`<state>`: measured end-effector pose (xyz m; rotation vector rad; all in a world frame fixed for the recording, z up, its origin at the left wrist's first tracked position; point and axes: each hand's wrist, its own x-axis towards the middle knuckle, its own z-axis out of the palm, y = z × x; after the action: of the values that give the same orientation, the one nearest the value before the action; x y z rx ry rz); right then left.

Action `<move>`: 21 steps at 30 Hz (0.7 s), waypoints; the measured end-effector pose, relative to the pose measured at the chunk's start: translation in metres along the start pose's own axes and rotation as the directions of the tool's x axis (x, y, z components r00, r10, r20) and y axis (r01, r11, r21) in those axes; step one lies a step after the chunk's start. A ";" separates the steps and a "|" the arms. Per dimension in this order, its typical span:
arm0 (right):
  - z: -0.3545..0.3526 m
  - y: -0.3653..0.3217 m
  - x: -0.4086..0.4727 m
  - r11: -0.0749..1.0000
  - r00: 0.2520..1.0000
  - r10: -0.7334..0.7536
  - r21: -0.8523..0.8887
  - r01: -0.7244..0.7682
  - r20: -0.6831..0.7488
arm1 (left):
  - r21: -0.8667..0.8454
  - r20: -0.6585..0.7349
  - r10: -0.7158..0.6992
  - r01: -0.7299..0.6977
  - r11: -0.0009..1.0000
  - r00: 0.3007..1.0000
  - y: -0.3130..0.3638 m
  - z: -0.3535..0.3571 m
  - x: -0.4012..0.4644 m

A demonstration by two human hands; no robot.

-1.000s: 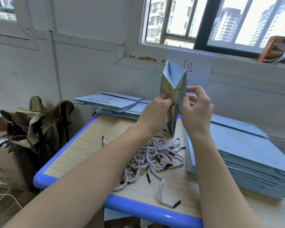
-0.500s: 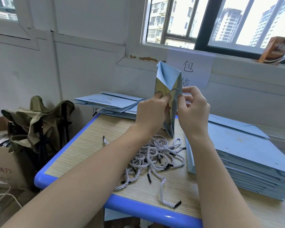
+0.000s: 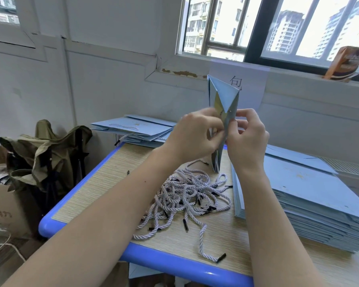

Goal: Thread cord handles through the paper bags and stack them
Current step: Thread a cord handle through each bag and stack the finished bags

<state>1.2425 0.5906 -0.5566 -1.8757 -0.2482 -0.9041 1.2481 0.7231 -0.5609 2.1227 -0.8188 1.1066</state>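
At the far left of the table [image 3: 95, 179] lay a stack of bags with handles [image 3: 137, 129]. Your left hand [image 3: 195, 137] pinched the near edge of an upright blue paper bag [image 3: 224, 96], held above the table; whether it also held a cord end, I could not tell. Your right hand [image 3: 247, 137] gripped the bag from the other side. Below lay the loose cords [image 3: 187, 195], and at right the stack of flat bags [image 3: 311, 199].

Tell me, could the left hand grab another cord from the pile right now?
Probably not yet: the left hand is busy gripping the upright bag with the right hand. The cord pile lies uncovered just below, so the path itself looks free.
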 end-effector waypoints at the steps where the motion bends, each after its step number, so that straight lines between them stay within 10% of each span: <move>1: 0.000 0.000 0.000 1.000 1.000 0.004 -0.002 -0.004 -0.005 | -0.028 -0.087 0.001 -0.003 1.000 0.996 0.002 -0.005 0.001; 5: -0.001 0.001 0.001 0.999 0.999 0.038 0.039 -0.037 -0.018 | 0.007 -0.286 -0.093 0.099 0.995 0.954 -0.002 -0.014 0.003; 12: -0.001 -0.002 -0.002 0.994 0.997 0.073 0.082 -0.074 0.016 | 0.135 0.151 -0.445 0.428 0.894 0.883 -0.018 -0.001 -0.002; 21: -0.003 -0.001 -0.001 0.997 0.994 0.076 0.013 -0.077 0.072 | -0.117 0.178 -0.418 0.441 0.890 0.891 -0.018 0.008 -0.004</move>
<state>1.2403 0.5886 -0.5559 -1.8923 -0.2253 -0.7819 1.2634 0.7295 -0.5718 2.1314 -0.4419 0.6364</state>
